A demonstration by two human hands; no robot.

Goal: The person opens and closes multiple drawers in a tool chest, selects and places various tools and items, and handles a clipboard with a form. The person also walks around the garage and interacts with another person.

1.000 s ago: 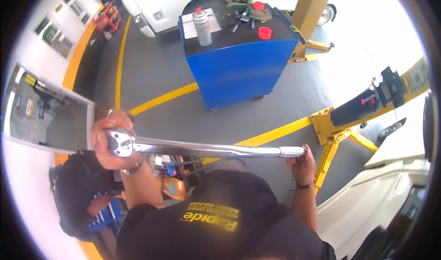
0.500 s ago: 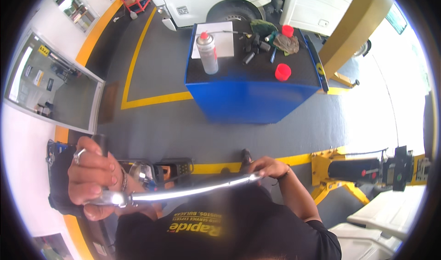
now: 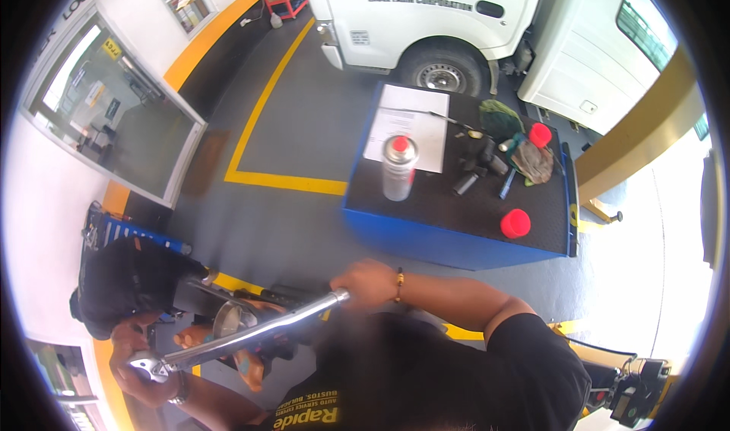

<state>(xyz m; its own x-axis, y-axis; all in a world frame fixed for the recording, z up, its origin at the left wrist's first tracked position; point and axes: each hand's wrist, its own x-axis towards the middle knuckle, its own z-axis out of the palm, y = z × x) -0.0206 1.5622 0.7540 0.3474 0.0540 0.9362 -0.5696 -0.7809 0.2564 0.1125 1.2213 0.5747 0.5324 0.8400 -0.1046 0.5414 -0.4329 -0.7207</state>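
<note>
A long chrome ratchet wrench [image 3: 262,330] slants across in front of my body, its handle end higher and to the right. Around its ratchet head at the lower left, my left hand [image 3: 137,362] is closed, the fingers curled beside the metal. My right hand [image 3: 366,285], a little blurred, closes on the other end of the wrench. Whether a socket sits on the ratchet head is hidden by the left hand.
Ahead stands a blue cabinet [image 3: 456,252] bearing a spray can [image 3: 399,168], paper [image 3: 418,134], red caps [image 3: 515,223], rags [image 3: 532,162] and small dark parts. A white truck [image 3: 426,20] is behind it. Lower left are a black bulky shape [image 3: 125,286] and a round metal piece [image 3: 234,318].
The wrench has tilted, its right end rising and shifting left with my right hand. My left hand is lower. The dark cylinder seen by my left fingers is out of sight. The view has shifted.
</note>
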